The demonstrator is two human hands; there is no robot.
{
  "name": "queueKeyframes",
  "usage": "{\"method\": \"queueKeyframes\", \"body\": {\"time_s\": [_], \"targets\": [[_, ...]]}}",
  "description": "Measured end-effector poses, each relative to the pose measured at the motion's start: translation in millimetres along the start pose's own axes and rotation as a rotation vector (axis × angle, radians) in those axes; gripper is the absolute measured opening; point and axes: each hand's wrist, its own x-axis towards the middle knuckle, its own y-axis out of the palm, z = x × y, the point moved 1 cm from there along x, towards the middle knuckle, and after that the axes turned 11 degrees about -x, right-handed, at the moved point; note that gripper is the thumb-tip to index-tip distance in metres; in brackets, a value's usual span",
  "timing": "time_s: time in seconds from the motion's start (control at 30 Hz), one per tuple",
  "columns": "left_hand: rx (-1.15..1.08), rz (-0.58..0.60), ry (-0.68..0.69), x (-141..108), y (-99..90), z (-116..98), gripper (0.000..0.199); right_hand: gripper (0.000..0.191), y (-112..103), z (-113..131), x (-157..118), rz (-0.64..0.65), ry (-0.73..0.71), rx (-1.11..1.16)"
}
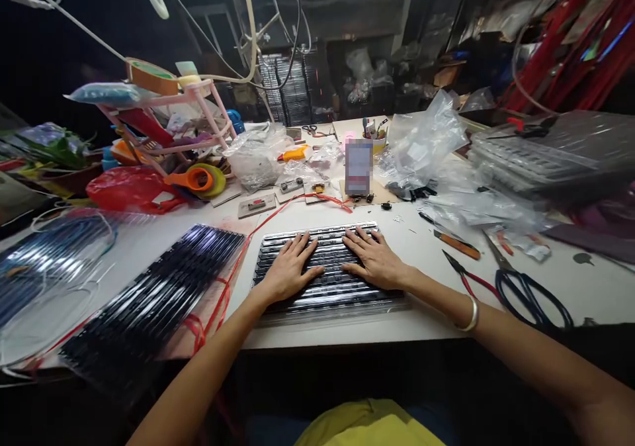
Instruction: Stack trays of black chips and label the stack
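Note:
A stack of black ribbed trays with a clear plastic edge lies flat near the table's front edge. On its left part rests my left hand, palm down with the fingers spread. My right hand lies the same way on the right part, its thumb pointing toward the left thumb. Neither hand is closed around anything. Further left, another group of black ribbed strips lies at a slant and hangs over the front edge. Red string runs between the two groups.
Scissors, red-handled pliers and a cutter lie at the right. Clear trays are stacked behind them. A phone-like screen stands at the back centre. A pink rack and an orange tape roll are at the back left.

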Motion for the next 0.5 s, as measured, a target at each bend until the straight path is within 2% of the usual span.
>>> {"method": "queueKeyframes", "body": {"time_s": [0.1,0.17,0.23,0.3,0.37,0.43,0.5], "targets": [[-0.051,0.004,-0.076,-25,-8.9,27,0.056,0.056,3,-3,-14,-0.047,0.079,0.034],[-0.096,-0.066,-0.151,-46,-12.1,45,0.054,0.051,7,-4,-27,-0.073,0.159,0.068],[-0.2,-0.195,-0.216,-64,-10.7,54,0.054,0.049,11,-3,-39,-0.102,0.227,0.109],[-0.277,-0.326,-0.277,-80,-5.1,51,0.053,0.047,15,-1,-51,-0.138,0.266,0.148],[-0.295,-0.401,-0.316,-95,0.4,41,0.05,0.044,16,0,-64,-0.173,0.279,0.176],[-0.302,-0.373,-0.309,-113,1.7,27,0.046,0.043,14,-4,-82,-0.202,0.258,0.209],[-0.301,-0.252,-0.27,-136,-2.3,17,0.042,0.043,8,-13,-106,-0.199,0.178,0.266]]}}
